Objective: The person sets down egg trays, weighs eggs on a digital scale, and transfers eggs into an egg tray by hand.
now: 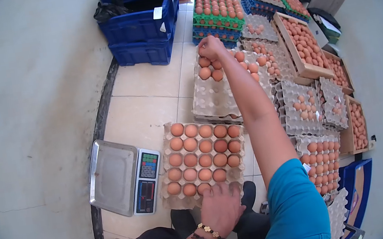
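A grey cardboard egg tray holds rows of brown eggs in front of me. My left hand, with a beaded bracelet on its wrist, bends its fingers over an egg in the tray's nearest row. My right hand reaches far forward to the stacked cardboard trays. Its fingers are closed at the far end of the top tray, around an egg mostly hidden by them. Loose eggs sit just below that hand, while the tray's near cups hold none.
A digital scale with a metal pan stands left. Blue crates are stacked at the back left. Green and blue egg trays stand behind my right hand. Wooden boxes of eggs and more egg trays line the right side.
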Available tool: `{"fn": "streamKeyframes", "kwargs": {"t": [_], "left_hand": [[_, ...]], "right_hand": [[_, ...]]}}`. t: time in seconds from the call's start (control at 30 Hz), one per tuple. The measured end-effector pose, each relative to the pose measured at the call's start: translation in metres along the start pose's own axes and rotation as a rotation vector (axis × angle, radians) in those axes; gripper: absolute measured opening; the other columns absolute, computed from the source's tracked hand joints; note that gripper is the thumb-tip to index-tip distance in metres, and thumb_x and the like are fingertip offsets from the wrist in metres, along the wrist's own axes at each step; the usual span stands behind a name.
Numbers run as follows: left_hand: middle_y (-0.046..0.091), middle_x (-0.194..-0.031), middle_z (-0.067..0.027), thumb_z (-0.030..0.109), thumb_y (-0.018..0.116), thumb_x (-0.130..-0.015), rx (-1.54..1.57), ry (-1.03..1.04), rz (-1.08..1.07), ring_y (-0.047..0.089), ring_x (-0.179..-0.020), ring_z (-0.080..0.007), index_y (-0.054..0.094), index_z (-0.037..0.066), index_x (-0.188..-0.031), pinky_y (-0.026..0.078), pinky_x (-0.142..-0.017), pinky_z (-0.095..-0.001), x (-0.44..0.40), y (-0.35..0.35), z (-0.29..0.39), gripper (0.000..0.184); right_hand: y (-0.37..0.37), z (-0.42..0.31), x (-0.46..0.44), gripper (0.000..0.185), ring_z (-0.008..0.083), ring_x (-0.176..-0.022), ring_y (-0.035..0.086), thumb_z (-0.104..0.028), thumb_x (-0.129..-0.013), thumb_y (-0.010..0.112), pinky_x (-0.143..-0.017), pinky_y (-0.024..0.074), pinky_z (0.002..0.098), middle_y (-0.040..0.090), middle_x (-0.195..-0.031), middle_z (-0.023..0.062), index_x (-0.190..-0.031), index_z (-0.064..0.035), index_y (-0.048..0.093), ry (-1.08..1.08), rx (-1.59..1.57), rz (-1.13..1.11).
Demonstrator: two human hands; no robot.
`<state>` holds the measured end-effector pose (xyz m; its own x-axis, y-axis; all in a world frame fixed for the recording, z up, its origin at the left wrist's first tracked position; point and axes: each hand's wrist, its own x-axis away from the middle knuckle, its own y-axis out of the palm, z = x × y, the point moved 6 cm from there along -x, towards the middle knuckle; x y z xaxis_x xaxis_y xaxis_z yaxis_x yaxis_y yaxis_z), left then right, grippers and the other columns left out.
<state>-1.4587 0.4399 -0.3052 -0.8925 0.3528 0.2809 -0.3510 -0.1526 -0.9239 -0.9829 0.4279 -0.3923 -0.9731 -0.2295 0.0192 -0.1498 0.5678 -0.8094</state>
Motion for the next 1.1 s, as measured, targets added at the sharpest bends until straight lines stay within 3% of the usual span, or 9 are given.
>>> {"fn": "streamKeyframes", "kwargs": {"t": [0.03, 0.17, 0.4, 0.53, 0.63, 0.87, 0.97, 1.07, 1.1], "left_hand": [[0.058, -0.097, -0.0077, 0.048, 0.066, -0.083, -0.013, 0.000, 0.004, 0.058, -0.093, -0.0237, 0.057, 0.013, -0.121, 0.044, -0.079, -0.0406, 0.000, -0.001, -0.001, 0.053], [0.059, -0.099, -0.0078, 0.049, 0.064, -0.084, -0.009, -0.006, -0.021, 0.059, -0.093, -0.0234, 0.058, 0.012, -0.120, 0.044, -0.078, -0.0398, 0.003, -0.007, -0.002, 0.051], [0.066, -0.096, -0.0067, 0.037, 0.062, -0.087, 0.005, -0.121, -0.013, 0.062, -0.090, -0.0233, 0.069, 0.011, -0.097, 0.044, -0.080, -0.0388, -0.010, 0.019, 0.002, 0.028], [0.070, -0.096, -0.0063, 0.020, 0.054, -0.093, -0.064, 0.094, -0.301, 0.066, -0.091, -0.0250, 0.072, 0.011, -0.104, 0.043, -0.082, -0.0449, 0.003, 0.046, 0.058, 0.023], [0.073, -0.102, -0.0027, 0.020, 0.053, -0.096, -0.133, 0.187, -0.522, 0.066, -0.100, -0.0234, 0.073, 0.014, -0.111, 0.042, -0.090, -0.0466, 0.023, 0.056, 0.082, 0.025], [0.072, -0.099, -0.0041, 0.016, 0.058, -0.093, -0.138, 0.215, -0.588, 0.066, -0.096, -0.0253, 0.073, 0.013, -0.110, 0.043, -0.091, -0.0473, 0.022, 0.054, 0.084, 0.023], [0.071, -0.101, -0.0047, 0.017, 0.060, -0.092, -0.145, 0.220, -0.606, 0.066, -0.097, -0.0254, 0.072, 0.012, -0.111, 0.043, -0.092, -0.0473, 0.017, 0.052, 0.084, 0.023], [0.071, -0.103, -0.0048, 0.017, 0.061, -0.091, -0.152, 0.200, -0.604, 0.066, -0.099, -0.0247, 0.071, 0.012, -0.113, 0.043, -0.092, -0.0472, 0.016, 0.056, 0.084, 0.024], [0.071, -0.104, -0.0050, 0.017, 0.061, -0.091, -0.150, 0.199, -0.601, 0.066, -0.099, -0.0245, 0.071, 0.012, -0.113, 0.043, -0.092, -0.0471, 0.015, 0.054, 0.084, 0.024]], "right_hand": [[-0.001, 0.004, 0.003, 0.028, 0.0163, -0.064, 0.067, -0.017, -0.078, 0.073, -0.055, 0.0562, 0.0300, 0.071, -0.082, 0.0082, -0.104, -0.0074, 0.073, 0.033, -0.152, -0.029], [-0.025, 0.015, 0.031, 0.032, 0.0063, -0.056, 0.056, -0.018, -0.093, 0.066, -0.045, 0.0450, 0.0218, 0.064, -0.075, 0.0007, -0.121, -0.0035, 0.063, 0.090, -0.769, -0.075], [-0.058, -0.008, 0.195, 0.029, 0.0085, -0.057, 0.055, -0.026, -0.096, 0.063, -0.046, 0.0430, 0.0216, 0.065, -0.084, 0.0028, -0.115, -0.0042, 0.066, 0.018, -1.123, -0.306], [-0.034, -0.003, 0.320, 0.034, 0.0048, -0.062, 0.056, -0.030, -0.096, 0.062, -0.047, 0.0443, 0.0200, 0.064, -0.087, 0.0039, -0.117, -0.0028, 0.066, 0.012, -0.560, -0.373], [-0.014, -0.002, 0.399, 0.034, 0.0137, -0.073, 0.066, -0.027, -0.091, 0.068, -0.060, 0.0529, 0.0294, 0.069, -0.094, 0.0092, -0.114, -0.0021, 0.066, -0.224, -0.373, -0.289], [0.001, 0.017, 0.443, 0.027, 0.0352, -0.078, 0.066, -0.026, -0.085, 0.073, -0.067, 0.0546, 0.0396, 0.069, -0.092, 0.0141, -0.099, -0.0042, 0.064, -0.432, -0.025, -0.158], [0.017, 0.033, 0.442, 0.031, 0.0298, -0.072, 0.067, -0.022, -0.085, 0.073, -0.063, 0.0542, 0.0385, 0.068, -0.088, 0.0103, -0.106, -0.0024, 0.062, -0.520, 0.018, -0.215], [0.014, 0.058, 0.441, 0.030, 0.0249, -0.079, 0.067, -0.022, -0.089, 0.063, -0.069, 0.0544, 0.0387, 0.066, -0.088, 0.0083, -0.110, 0.0002, 0.061, 0.177, -0.226, -0.337], [0.019, 0.060, 0.443, 0.032, 0.0243, -0.083, 0.067, -0.022, -0.091, 0.059, -0.073, 0.0544, 0.0389, 0.065, -0.091, 0.0090, -0.112, 0.0008, 0.060, 0.302, -0.617, -0.398]]}}
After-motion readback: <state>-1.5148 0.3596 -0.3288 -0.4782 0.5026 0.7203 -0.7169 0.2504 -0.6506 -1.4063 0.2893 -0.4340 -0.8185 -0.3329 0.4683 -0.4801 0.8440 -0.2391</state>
